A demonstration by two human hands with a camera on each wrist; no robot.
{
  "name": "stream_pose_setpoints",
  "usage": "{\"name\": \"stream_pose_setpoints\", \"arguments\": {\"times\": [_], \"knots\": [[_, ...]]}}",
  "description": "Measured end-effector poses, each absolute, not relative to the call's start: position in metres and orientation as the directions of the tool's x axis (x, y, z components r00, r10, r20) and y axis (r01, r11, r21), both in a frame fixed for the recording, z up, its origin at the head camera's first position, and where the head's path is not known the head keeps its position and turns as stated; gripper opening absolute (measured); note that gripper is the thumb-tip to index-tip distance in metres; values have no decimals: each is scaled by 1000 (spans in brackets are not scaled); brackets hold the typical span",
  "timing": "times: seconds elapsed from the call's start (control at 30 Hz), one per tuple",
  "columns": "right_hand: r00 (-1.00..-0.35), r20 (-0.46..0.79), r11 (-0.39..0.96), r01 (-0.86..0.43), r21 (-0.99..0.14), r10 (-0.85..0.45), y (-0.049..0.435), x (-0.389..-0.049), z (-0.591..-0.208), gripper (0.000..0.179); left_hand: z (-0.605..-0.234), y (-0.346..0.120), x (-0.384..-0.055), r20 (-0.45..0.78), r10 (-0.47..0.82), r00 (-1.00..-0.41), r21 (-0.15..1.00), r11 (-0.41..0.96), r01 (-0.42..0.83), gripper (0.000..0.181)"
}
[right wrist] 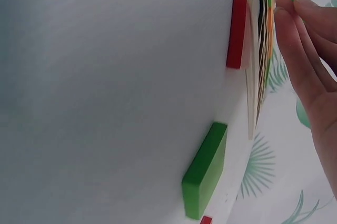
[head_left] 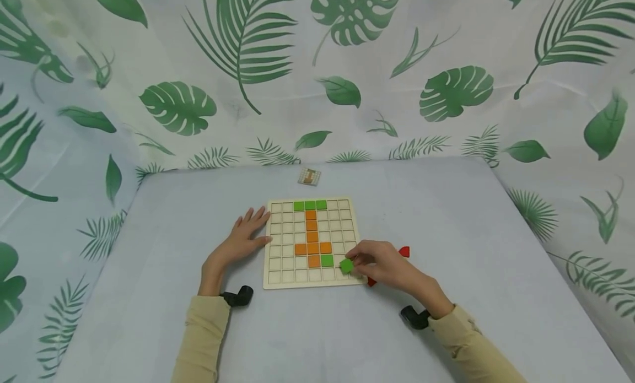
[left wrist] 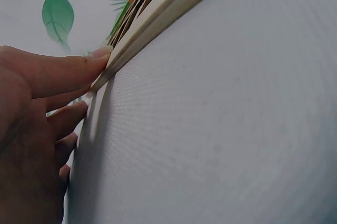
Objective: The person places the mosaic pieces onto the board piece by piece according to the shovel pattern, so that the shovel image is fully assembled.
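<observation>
A pale wooden grid board (head_left: 283,278) lies on the table, with three green squares (head_left: 310,205) in its top row. Below them, orange squares (head_left: 312,226) form a column with a crossbar, and one more green square (head_left: 327,260) sits beside the column's foot. My left hand (head_left: 240,239) rests at the board's left edge, fingers extended, thumb tip touching the rim in the left wrist view. Between thumb and fingers, my right hand (head_left: 384,264) pinches a green square tile (head_left: 346,265), tilted over the board's lower right cells.
Right of the board lie red pieces (head_left: 404,252), partly hidden by my right hand. The right wrist view shows a red tile (right wrist: 237,32) close to the board and a loose green tile (right wrist: 210,166) on the table. A small patterned card (head_left: 310,177) lies behind the board.
</observation>
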State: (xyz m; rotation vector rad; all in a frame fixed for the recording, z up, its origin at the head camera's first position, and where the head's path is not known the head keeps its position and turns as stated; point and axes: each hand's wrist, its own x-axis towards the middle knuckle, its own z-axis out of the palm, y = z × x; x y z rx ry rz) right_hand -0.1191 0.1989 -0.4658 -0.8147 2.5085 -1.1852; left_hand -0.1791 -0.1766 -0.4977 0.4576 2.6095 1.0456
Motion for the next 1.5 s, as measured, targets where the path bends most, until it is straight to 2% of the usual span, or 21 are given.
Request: {"name": "stream_pose_setpoints", "arguments": {"times": [0.3, 0.7, 1.5], "knots": [[-790, 58, 519, -454, -725, -610, 186, -122, -465, 24, -497, -178, -180, -137, 407, -903, 698, 687, 204, 71], [-765, 62, 514, -488, -706, -641, 173, -126, -468, 23, -494, -176, -179, -163, 391, -906, 700, 693, 172, 71], [-710, 74, 486, -551, -679, -701, 143, -131, -471, 18, -496, -179, -182, -152, 411, -899, 713, 675, 188, 71]]}}
